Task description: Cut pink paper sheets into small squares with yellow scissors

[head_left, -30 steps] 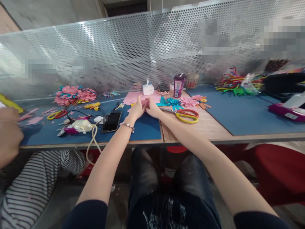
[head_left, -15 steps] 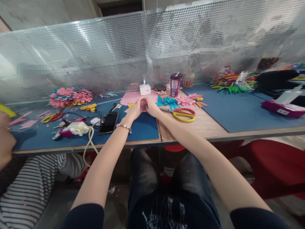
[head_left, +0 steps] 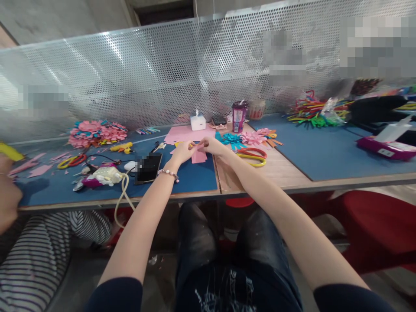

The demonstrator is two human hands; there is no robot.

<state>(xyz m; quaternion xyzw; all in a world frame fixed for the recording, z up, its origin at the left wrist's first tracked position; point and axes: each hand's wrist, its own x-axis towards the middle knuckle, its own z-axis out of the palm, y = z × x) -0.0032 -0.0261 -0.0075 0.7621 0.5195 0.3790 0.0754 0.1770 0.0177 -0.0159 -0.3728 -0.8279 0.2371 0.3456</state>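
Observation:
Between my two hands is a piece of pink paper (head_left: 199, 157), hanging just above the blue mat. My left hand (head_left: 183, 152) pinches its upper left edge. On the other side my right hand (head_left: 210, 145) has its fingertips closed on the top of the same paper. Larger pink sheets (head_left: 175, 133) lie behind my hands, near a white box (head_left: 198, 123). Red and yellow scissors (head_left: 256, 162) rest beside my right forearm. Blue and pink paper flowers (head_left: 251, 138) lie to the right. A dark phone (head_left: 148, 168) is left of my left wrist.
A purple cup (head_left: 238, 117) stands behind the flowers. At left are a yellow glue gun (head_left: 121, 147), a corded purple and white device (head_left: 102, 175), other scissors (head_left: 72, 161) and a pink paper pile (head_left: 94, 132). A person's hand (head_left: 8, 190) shows at the left edge.
My hands have moved slightly apart and the pink paper between them now shows, hanging lower. My right hand has risen and curled its fingers on the paper's top.

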